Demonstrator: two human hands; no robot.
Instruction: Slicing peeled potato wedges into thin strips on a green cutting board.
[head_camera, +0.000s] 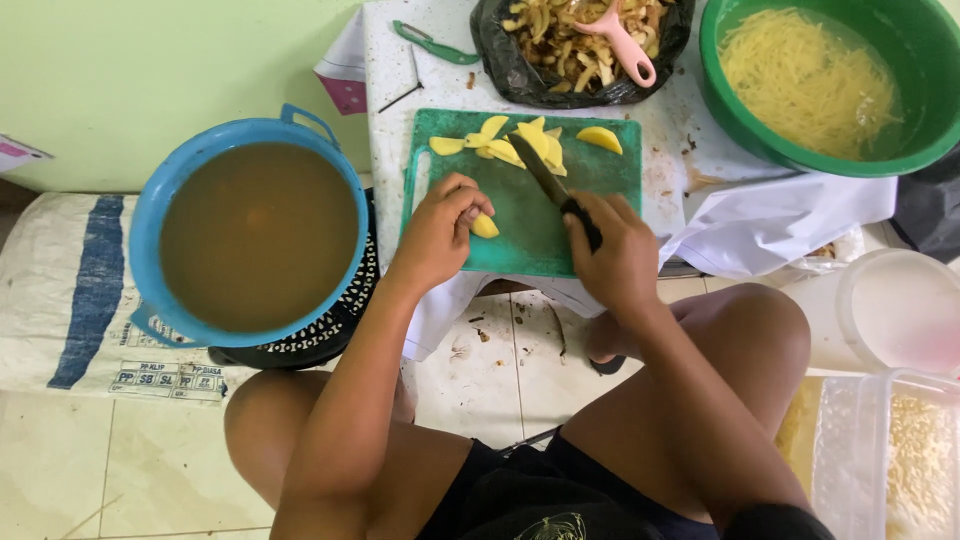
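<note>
You are seated on a tiled floor, looking down at a green board (520, 240) on a low white table (390, 60). Your left hand (440, 230) rests on the board's left half, fingers curled and pinching a small yellow potato piece (485, 226) that pokes out to the right of your fingertips, near the board's middle. Your right hand (612, 255) sits at the board's lower right corner, fist wrapped tight around the dark handle of a knife (548, 175). The knife's long axis runs diagonally: handle toward you and to the right, blade pointing up and left toward the far edge of the board, its tip among a scatter of potato slices (530, 143) lying along that far edge. One more slice (598, 138) lies alone at the board's far right corner. Beyond the board, a black bag (500, 60) holds peelings, with a pink peeler (625, 45) resting on them. A green peeler (432, 44) lies to the left of the bag. Beyond and right of the board stands a green basin (740, 130) of pale shredded potato in water. Left of the board, off the table, a blue tub (150, 210) holds murky brown water. Right of the board and nearer to you, a clear box (835, 450) holds more pale shreds.
</note>
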